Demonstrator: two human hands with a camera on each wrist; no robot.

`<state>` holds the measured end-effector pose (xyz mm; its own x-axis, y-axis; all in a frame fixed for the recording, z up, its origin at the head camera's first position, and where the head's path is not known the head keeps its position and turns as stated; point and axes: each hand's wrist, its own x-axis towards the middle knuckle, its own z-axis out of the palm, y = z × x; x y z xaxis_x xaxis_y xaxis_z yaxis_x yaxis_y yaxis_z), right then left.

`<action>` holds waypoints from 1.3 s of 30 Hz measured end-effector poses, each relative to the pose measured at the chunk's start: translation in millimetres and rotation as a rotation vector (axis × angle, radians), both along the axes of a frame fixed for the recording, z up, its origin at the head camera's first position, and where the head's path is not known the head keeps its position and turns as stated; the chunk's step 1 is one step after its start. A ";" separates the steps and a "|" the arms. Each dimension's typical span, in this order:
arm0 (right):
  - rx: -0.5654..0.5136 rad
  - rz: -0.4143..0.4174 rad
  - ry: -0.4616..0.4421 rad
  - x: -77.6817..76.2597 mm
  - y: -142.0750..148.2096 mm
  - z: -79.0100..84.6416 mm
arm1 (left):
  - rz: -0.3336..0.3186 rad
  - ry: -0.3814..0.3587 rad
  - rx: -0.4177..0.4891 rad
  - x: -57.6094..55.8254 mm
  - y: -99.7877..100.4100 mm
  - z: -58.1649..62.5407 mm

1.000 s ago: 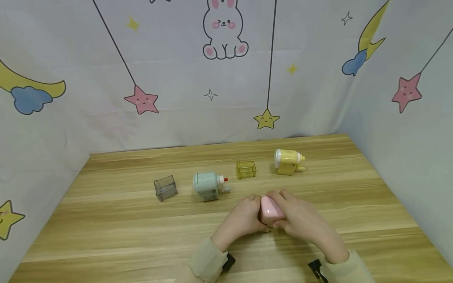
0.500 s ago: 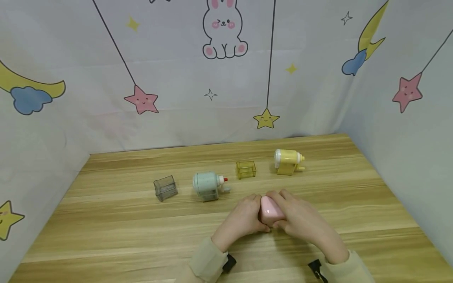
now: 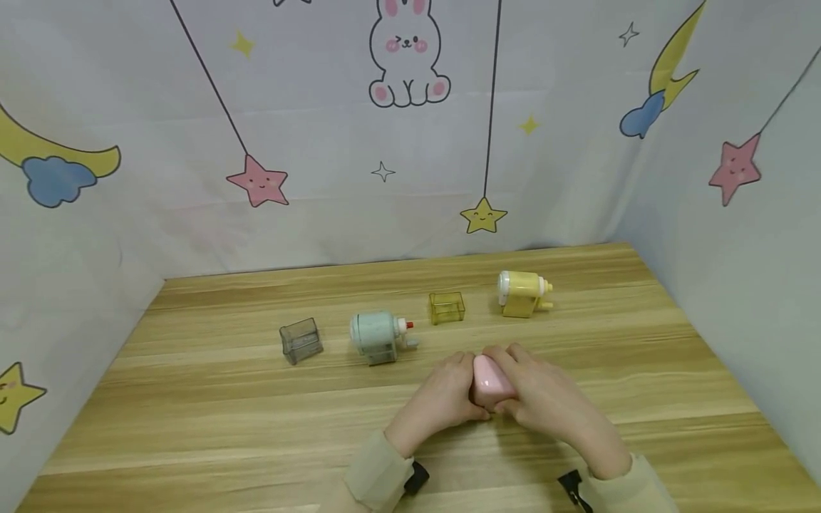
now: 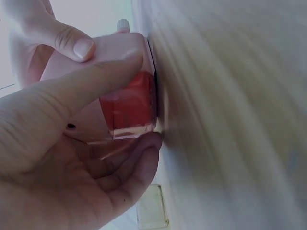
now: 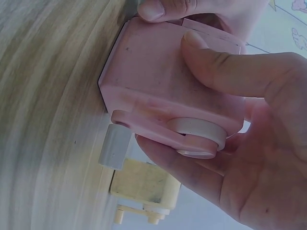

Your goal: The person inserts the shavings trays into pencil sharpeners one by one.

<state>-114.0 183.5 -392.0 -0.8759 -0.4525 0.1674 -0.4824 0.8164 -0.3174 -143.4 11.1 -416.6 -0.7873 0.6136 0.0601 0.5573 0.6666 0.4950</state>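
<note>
A wood-grain table [image 3: 212, 413] carries a grey see-through box [image 3: 301, 341] at the left, with a pale green pencil sharpener [image 3: 373, 333] near it, red showing at its right end. Farther back lie a yellow see-through box [image 3: 447, 308] and, to its right, a yellow pencil sharpener [image 3: 518, 286]. Behind hangs a white cloth [image 3: 321, 121] printed with a winking rabbit [image 3: 405, 71], a pink star [image 3: 259, 182], a yellow star [image 3: 484, 216] and a blue cloud [image 3: 58, 182] against a yellow moon [image 3: 101, 162].

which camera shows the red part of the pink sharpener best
Left wrist: the red part faces that camera. The head and right wrist views show the pink sharpener but none of that part.
</note>
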 end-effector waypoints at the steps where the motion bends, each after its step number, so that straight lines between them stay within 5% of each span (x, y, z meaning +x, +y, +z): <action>1: 0.002 -0.003 -0.009 -0.1 -0.4 -0.2 | -0.001 -0.009 0.003 0.0 -0.9 0.0; 19: -0.017 0.008 -0.033 -0.9 4.7 3.8 | -0.047 0.002 0.004 -0.2 -9.3 8.7; 29: -0.019 -0.040 -0.012 -1.2 -1.8 3.1 | -0.004 0.189 -0.217 1.2 -21.4 29.4; 39: 0.021 -0.003 0.023 -5.4 -7.8 8.5 | -0.008 0.265 -0.242 6.9 -37.1 49.7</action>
<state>-119.4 175.7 -383.6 -0.8735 -0.4530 0.1779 -0.4865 0.8244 -0.2894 -136.5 -26.0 -366.8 -0.7588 0.6413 0.1139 0.6510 0.7419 0.1603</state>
